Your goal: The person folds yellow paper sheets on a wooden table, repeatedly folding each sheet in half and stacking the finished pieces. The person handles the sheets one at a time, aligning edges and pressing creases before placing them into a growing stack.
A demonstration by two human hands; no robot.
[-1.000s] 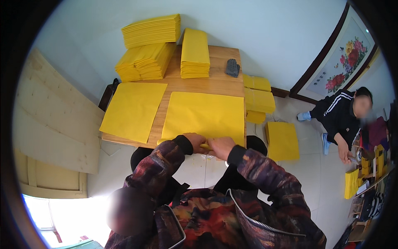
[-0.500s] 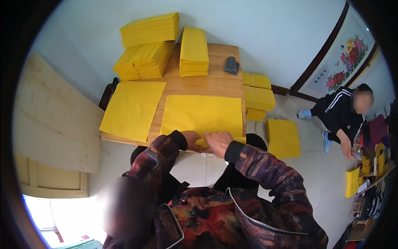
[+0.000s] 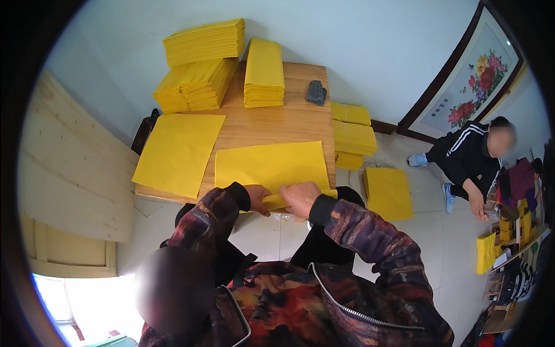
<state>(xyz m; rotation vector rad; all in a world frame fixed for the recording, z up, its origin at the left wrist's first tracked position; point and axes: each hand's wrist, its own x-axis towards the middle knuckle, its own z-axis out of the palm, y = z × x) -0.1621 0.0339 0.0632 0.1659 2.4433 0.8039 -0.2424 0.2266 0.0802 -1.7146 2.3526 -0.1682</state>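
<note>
Yellow paper sheet (image 3: 272, 165), flat on the wooden table (image 3: 277, 124) just beyond both hands: near edge pinched into a fold by left hand (image 3: 258, 199) and right hand (image 3: 299, 198), fingers closed; fold best kept level, then pressed evenly outward.

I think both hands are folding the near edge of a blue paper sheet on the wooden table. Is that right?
Not quite: the sheet is yellow, not blue. In the head view, the left hand and right hand both grip the near edge of the yellow paper sheet lying on the wooden table.
</note>
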